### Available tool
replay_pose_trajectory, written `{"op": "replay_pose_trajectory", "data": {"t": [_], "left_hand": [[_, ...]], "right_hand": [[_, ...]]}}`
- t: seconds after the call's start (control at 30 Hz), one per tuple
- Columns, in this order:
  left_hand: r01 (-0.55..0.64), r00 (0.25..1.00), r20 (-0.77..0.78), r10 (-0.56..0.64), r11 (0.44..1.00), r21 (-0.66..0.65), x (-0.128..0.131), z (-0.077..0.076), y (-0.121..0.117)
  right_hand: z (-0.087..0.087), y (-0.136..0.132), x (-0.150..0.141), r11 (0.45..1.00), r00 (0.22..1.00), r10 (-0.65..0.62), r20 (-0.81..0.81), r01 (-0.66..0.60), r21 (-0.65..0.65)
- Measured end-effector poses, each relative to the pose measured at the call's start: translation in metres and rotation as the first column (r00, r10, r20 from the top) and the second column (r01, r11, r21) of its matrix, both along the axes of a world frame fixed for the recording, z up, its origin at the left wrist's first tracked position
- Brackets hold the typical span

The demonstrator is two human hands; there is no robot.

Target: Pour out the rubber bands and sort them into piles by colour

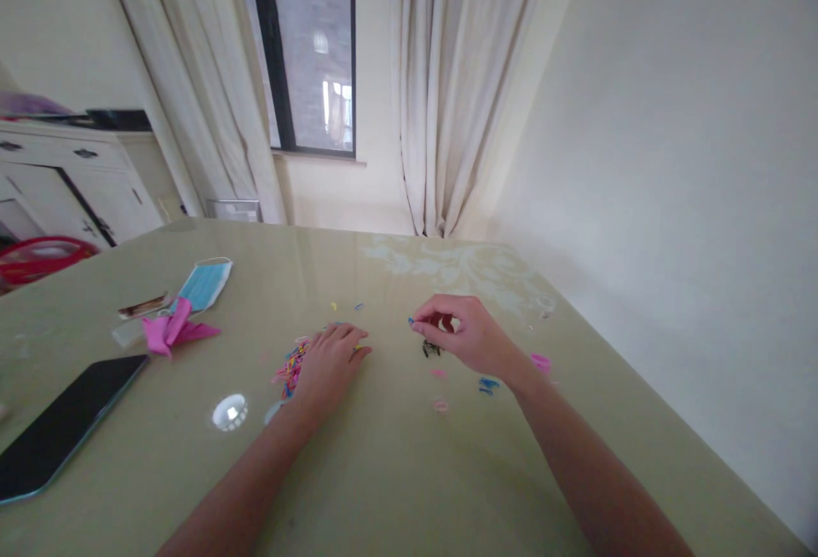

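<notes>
My left hand (pixel 332 361) lies palm down on the pale green table (pixel 383 472), fingers stretched over a heap of small coloured bands (pixel 289 367). My right hand (pixel 463 334) hovers just right of it with fingers curled in a pinch around a small dark red thing; a blue tip shows at the fingertips. Under that hand sits a little cluster of black bands (pixel 430 349). Loose pink bands (pixel 440 404) and blue ones (pixel 488 384) lie near my right wrist.
A dark tablet (pixel 60 425) lies at the left edge. A pink bow (pixel 169 329), a blue face mask (pixel 204 283) and a card sit behind it. A white wall runs along the table's right side; curtains and a window stand beyond.
</notes>
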State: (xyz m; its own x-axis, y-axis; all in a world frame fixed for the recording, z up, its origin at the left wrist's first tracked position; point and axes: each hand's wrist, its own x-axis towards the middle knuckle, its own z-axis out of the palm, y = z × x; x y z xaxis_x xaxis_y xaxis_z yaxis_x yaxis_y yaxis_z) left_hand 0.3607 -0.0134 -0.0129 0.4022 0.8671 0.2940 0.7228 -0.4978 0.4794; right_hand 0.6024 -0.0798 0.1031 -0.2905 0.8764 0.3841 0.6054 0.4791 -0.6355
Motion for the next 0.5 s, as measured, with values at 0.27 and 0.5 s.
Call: {"op": "replay_pose_trajectory", "data": {"t": [0.27,0.5], "left_hand": [[0.027,0.946,-0.323,-0.011,0.999,0.045,-0.007,0.000,0.003],[0.027,0.959,-0.284,0.002,0.995,0.099,-0.006,0.002,0.004]], "right_hand": [[0.018,-0.054,0.022,0.983,0.996,-0.092,0.007,0.090,0.157],[-0.032,-0.070,0.079,0.920,0.876,-0.211,0.433,0.328,-0.214]]}}
